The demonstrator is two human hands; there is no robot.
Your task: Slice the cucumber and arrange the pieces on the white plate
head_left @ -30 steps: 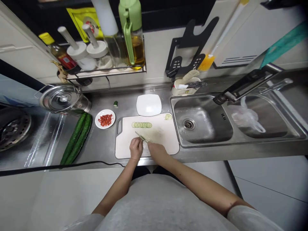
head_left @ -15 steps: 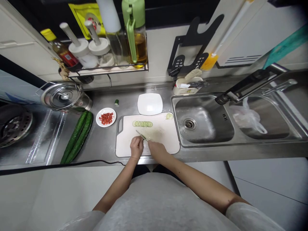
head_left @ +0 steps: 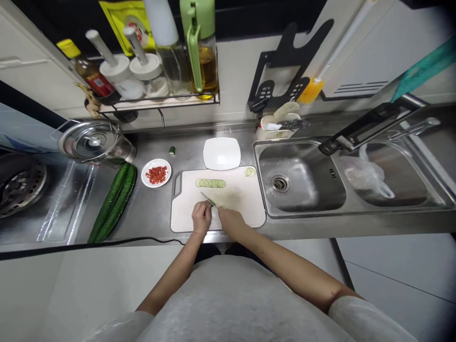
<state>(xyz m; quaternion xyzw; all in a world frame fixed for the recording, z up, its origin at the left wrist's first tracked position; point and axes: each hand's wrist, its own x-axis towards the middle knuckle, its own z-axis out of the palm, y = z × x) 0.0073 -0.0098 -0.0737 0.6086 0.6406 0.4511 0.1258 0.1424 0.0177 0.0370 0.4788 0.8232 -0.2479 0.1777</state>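
Knife [head_left: 207,197]: judged light and stiff, with a sharp edge; the proper hold is the handle, fingers clear of the blade. Cucumber slices [head_left: 210,183]: thin, judged light, limp, wet and slippery, apt to cling together or tear if pinched hard; best lifted flat by the rim or slid up on the blade.

Right hand [head_left: 232,223]: closed around the knife handle, which it hides. Left hand [head_left: 201,217]: fingers drawn in narrow beside the blade; whether they pinch anything cannot be told at this size.

Position: the knife lies between the two hands over the white cutting board [head_left: 245,211], blade slanting from the right hand toward the far left. The slices lie in an overlapping row beyond the knife tip, apart from both hands. A further small group of slices [head_left: 250,172] sits at the board's far right corner, well apart from either hand.
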